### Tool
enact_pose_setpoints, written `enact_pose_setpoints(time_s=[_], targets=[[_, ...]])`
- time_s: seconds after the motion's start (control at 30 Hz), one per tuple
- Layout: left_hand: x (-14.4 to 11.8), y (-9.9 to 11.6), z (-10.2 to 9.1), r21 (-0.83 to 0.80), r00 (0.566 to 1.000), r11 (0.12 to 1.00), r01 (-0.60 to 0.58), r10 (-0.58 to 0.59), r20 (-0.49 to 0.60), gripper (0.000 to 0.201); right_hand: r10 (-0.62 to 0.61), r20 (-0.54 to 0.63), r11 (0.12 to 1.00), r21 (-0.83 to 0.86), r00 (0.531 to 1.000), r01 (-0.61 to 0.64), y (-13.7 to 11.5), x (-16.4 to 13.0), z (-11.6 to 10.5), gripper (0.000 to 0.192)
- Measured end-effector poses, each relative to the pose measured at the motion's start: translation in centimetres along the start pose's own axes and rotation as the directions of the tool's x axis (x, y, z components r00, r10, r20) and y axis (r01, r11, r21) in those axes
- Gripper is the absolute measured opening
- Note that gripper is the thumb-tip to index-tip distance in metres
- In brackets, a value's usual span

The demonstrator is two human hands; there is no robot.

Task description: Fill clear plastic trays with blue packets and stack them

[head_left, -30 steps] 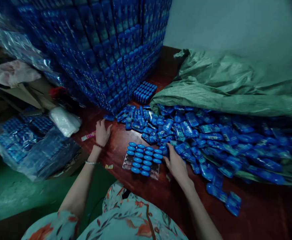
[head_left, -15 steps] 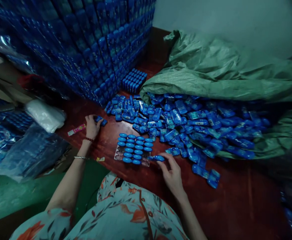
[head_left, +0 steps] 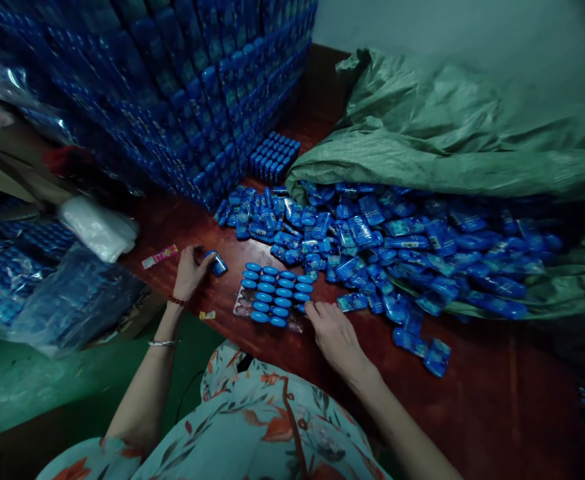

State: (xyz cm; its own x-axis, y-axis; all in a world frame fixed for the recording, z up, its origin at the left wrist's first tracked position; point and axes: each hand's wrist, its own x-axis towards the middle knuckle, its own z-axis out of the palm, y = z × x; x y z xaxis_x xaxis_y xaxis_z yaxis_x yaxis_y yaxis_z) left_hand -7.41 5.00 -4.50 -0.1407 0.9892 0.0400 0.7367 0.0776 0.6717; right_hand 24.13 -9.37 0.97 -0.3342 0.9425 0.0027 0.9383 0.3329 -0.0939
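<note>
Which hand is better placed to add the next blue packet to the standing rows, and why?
Probably the left hand: it holds a blue packet beside the rows. The right hand looks empty.

No text, brand or number can be read anywhere. The blue packets [head_left: 367, 233] heaped at the table's far right carry pale label patches, too blurred and small to make out. The pink strip [head_left: 159, 256] near the table's left edge bears print that is likewise illegible.
</note>
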Motion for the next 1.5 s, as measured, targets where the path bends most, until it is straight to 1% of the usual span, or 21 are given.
enact_pose_setpoints(time_s=[0.1, 0.2, 0.27, 0.33, 0.4, 0.53, 0.63, 0.73, 0.83, 0.93, 1.0, 1.07, 1.13, 1.17, 1.23, 1.3, 1.33, 1.4, 1.43, 1.47, 1.5], targets=[[-0.4, 0.9, 0.7, 0.097, 1.0, 0.995, -0.018, 0.016, 0.026, 0.054, -0.012, 0.069, 0.999, -0.049, 0.998, 0.015, -0.2, 0.8, -1.1, 0.031], [-0.4, 1.7, 1.0, 0.157, 0.99, 0.988, -0.003, -0.019, 0.141, 0.049, 0.009, 0.105, 0.998, -0.059, 0.994, -0.003, -0.4, 1.2, -1.7, 0.029], [-0.7, 2.1, 0.6, 0.127, 0.976, 0.992, 0.011, -0.038, 0.215, 0.045, 0.029, 0.124, 0.996, -0.087, 0.992, -0.018, -0.7, 1.3, -1.8, 0.03], [-1.5, 2.4, -0.2, 0.037, 0.965, 0.999, 0.017, -0.026, 0.262, 0.04, 0.026, 0.142, 0.993, -0.12, 0.99, -0.009, -1.2, 1.5, -1.9, 0.03], [-2.7, 2.7, -1.2, -0.087, 0.971, 0.996, 0.019, 0.002, 0.239, 0.037, 0.012, 0.156, 0.99, -0.138, 0.988, 0.01, -1.7, 1.8, -1.9, 0.029], [-5.9, 4.0, -2.7, -0.291, 0.996, 0.957, -0.012, 0.039, 0.086, 0.036, 0.009, 0.23, 0.992, -0.128, 0.973, 0.021, -1.8, 2.5, -2.2, 0.027], [-8.1, 5.2, -2.3, -0.319, 0.979, 0.934, -0.162, 0.193, 0.069, 0.024, 0.028, 0.293, 0.994, -0.107, 0.956, 0.003, -1.4, 2.7, -2.5, 0.028], [-9.4, 5.7, -0.9, -0.252, 0.906, 0.895, -0.367, 0.406, 0.122, 0.016, 0.037, 0.318, 0.996, -0.09, 0.947, -0.009, -1.0, 2.6, -2.7, 0.03], [-9.5, 5.3, 0.0, -0.135, 0.82, 0.841, -0.524, 0.541, 0.186, 0.025, 0.04, 0.302, 0.997, -0.071, 0.952, -0.019, -0.7, 2.3, -2.5, 0.026], [-8.9, 5.2, -0.3, 0.014, 0.704, 0.733, -0.68, 0.648, 0.29, 0.033, 0.035, 0.237, 0.997, -0.074, 0.971, -0.018, -0.4, 2.0, -1.9, 0.023], [-8.4, 5.8, -0.8, 0.084, 0.62, 0.642, -0.762, 0.688, 0.377, 0.033, 0.023, 0.173, 0.996, -0.086, 0.985, -0.008, -0.2, 1.6, -1.3, 0.025], [-8.0, 6.8, -1.1, 0.122, 0.552, 0.566, -0.815, 0.697, 0.458, 0.029, 0.005, 0.088, 0.997, -0.083, 0.996, 0.003, 0.0, 1.1, -0.6, 0.026], [-7.8, 7.6, -1.1, 0.142, 0.508, 0.518, -0.843, 0.681, 0.528, 0.025, -0.008, -0.019, 0.999, -0.031, 1.0, 0.007, 0.5, 0.7, 0.1, 0.026], [-7.7, 7.8, -1.0, 0.152, 0.498, 0.506, -0.849, 0.671, 0.55, 0.025, 0.0, -0.083, 1.0, 0.027, 0.997, 0.002, 0.8, 0.5, 0.5, 0.025], [-7.8, 7.8, -0.7, 0.179, 0.506, 0.499, -0.848, 0.664, 0.55, 0.024, 0.08, -0.209, 0.978, 0.204, 0.975, -0.037, 1.6, 0.7, 1.2, 0.026], [-7.9, 7.3, -0.5, 0.203, 0.524, 0.494, -0.845, 0.692, 0.497, 0.025, 0.242, -0.282, 0.914, 0.386, 0.928, -0.122, 2.6, 1.5, 1.7, 0.027], [-7.8, 7.0, -0.5, 0.207, 0.528, 0.492, -0.846, 0.714, 0.46, 0.025, 0.325, -0.29, 0.879, 0.444, 0.9, -0.175, 3.1, 2.2, 1.9, 0.027], [-7.5, 6.5, -0.5, 0.179, 0.54, 0.512, -0.84, 0.755, 0.371, 0.022, 0.435, -0.258, 0.839, 0.463, 0.862, -0.285, 4.0, 4.0, 1.9, 0.028], [-7.2, 6.4, -0.6, 0.143, 0.563, 0.549, -0.824, 0.763, 0.316, 0.021, 0.457, -0.22, 0.838, 0.431, 0.862, -0.334, 4.3, 5.0, 1.7, 0.03], [-6.7, 6.5, -0.6, 0.096, 0.607, 0.604, -0.791, 0.754, 0.252, 0.02, 0.458, -0.167, 0.847, 0.38, 0.873, -0.372, 4.5, 6.0, 1.5, 0.035], [-6.1, 6.8, -0.6, 0.046, 0.664, 0.669, -0.742, 0.724, 0.187, 0.019, 0.447, -0.105, 0.861, 0.319, 0.888, -0.396, 4.5, 6.8, 1.2, 0.041]])
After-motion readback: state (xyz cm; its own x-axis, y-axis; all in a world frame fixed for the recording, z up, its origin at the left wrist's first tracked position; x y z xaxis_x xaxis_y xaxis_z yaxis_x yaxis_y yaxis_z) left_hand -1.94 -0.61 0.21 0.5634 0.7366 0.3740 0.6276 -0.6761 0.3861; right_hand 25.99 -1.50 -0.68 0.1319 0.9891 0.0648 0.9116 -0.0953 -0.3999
